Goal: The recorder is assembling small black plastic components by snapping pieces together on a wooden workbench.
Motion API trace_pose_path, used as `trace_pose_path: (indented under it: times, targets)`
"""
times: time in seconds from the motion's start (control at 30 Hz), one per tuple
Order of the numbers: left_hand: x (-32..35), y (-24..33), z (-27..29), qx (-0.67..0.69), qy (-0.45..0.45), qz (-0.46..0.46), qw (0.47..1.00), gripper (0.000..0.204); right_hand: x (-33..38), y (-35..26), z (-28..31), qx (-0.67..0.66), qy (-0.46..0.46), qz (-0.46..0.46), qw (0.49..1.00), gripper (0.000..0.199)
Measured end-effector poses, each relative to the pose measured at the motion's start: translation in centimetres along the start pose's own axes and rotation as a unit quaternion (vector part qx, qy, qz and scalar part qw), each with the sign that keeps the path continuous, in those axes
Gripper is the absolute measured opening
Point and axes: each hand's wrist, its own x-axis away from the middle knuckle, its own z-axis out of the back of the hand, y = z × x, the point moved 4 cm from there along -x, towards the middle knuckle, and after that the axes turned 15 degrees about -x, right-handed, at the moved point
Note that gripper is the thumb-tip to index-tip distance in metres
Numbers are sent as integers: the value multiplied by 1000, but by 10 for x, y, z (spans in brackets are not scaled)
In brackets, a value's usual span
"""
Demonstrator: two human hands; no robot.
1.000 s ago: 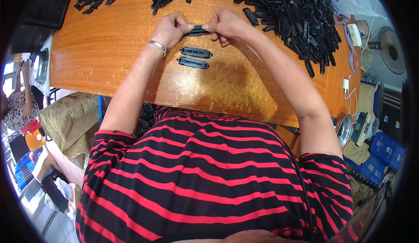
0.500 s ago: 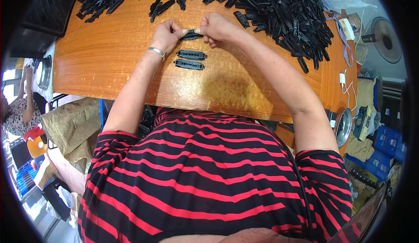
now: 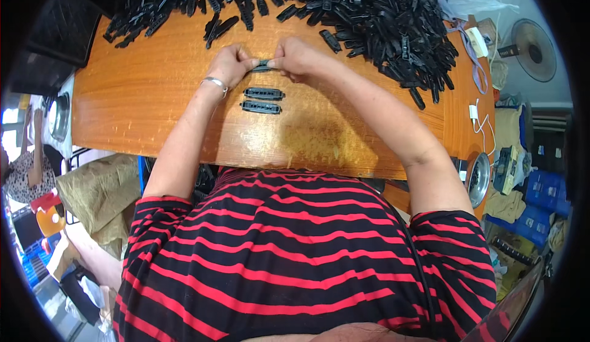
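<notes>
Both hands pinch a slim black slotted plastic piece (image 3: 263, 68) by its two ends, just over the table. My left hand (image 3: 228, 65), with a silver bracelet at the wrist, is closed on the left end. Fingers of my right hand (image 3: 297, 58) are curled round the right end, thumb on top. The grip hides part of the piece. Nearer to me lie two similar black pieces, an upper one (image 3: 264, 94) and a lower one (image 3: 261, 108), side by side and parallel, with a narrow gap between them.
A large heap of black plastic pieces (image 3: 387, 35) covers the table's far right, and another heap (image 3: 160, 4) spreads along the far left. Black crates (image 3: 58, 35) stand at the left. On the right are a white cable (image 3: 482, 127), a metal bowl (image 3: 478, 179) and a fan (image 3: 533, 50).
The whole view has shifted, so the table appears lower. Both hands still hold the piece, which now looks more level. The two pieces on the table keep their arrangement.
</notes>
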Motion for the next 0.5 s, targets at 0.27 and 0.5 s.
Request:
trace_pose_path:
  times: [0.27, 0.5]
  targets:
    - [21, -14, 11, 98, -24, -31, 994, 18, 40, 4, 37, 175, 91, 121, 973, 22]
    - [-12, -10, 56, -215, 330, -58, 917, 26, 23, 8, 75, 397, 278, 193, 853, 30]
